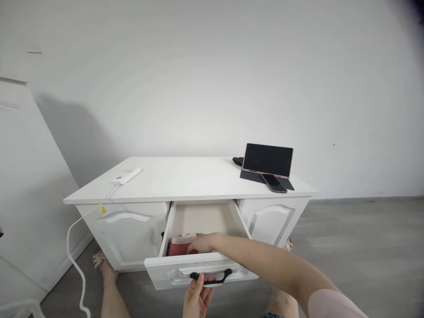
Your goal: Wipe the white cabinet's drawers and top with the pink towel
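Note:
A white drawer (202, 269) is pulled out from the middle of a white cabinet. My left hand (198, 298) is closed around its black handle (225, 276), thumb over the bar. Over the drawer's front edge, my right hand (207, 242) reaches inside, its fingers bent down onto a red-and-white packet (179, 247) in the front left part of the drawer. The fingers look closed on it, though the tips are partly hidden by the drawer front.
On the cabinet top (185, 176) stand a tablet (268, 160) on a dark folding cover and a phone (274, 183). A white device (126, 176) lies at the left, its white cable (69, 247) hanging down. My feet are on either side of the cabinet.

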The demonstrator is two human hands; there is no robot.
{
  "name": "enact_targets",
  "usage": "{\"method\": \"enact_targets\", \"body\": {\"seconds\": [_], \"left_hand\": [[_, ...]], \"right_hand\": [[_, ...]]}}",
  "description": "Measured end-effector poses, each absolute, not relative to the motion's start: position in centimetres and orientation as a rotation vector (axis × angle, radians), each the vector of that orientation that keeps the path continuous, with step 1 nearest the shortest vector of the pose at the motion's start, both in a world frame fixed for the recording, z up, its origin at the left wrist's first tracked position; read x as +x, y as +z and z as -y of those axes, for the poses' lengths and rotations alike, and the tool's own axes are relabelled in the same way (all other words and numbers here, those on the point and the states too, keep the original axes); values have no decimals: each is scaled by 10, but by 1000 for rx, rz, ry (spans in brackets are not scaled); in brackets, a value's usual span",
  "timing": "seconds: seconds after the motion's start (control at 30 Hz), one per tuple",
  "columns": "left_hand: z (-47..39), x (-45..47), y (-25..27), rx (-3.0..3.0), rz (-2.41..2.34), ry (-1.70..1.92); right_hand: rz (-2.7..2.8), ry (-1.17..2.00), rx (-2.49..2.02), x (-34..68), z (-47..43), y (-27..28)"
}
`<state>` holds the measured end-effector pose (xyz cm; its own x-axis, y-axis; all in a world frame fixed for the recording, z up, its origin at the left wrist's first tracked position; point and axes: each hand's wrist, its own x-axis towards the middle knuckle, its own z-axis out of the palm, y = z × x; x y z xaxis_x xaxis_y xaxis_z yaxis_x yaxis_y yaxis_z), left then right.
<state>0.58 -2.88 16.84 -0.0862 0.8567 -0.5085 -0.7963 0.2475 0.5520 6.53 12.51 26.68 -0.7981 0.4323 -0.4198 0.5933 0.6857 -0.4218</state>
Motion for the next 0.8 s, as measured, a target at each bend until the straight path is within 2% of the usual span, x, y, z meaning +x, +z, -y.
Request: {"method": "enact_targets", "body": {"seconds": [0.17,0.33,0.47,0.57,0.8], "left_hand": [[28,4,164,109,-878,1379],[31,7,168,126,-905,1421],[30,7,168,137,-916,1411],[28,6,166,143,-927,1400],[26,4,161,122,-965,1359]], "right_hand": [[-2546,-910,743,71,-140,254],[-2676,-849,753,69,-140,253],[-2845,-807,523,60,-136,257],[-2755,-791,391,51,-138,256],[-2629,-653,589,35,-155,234]]}}
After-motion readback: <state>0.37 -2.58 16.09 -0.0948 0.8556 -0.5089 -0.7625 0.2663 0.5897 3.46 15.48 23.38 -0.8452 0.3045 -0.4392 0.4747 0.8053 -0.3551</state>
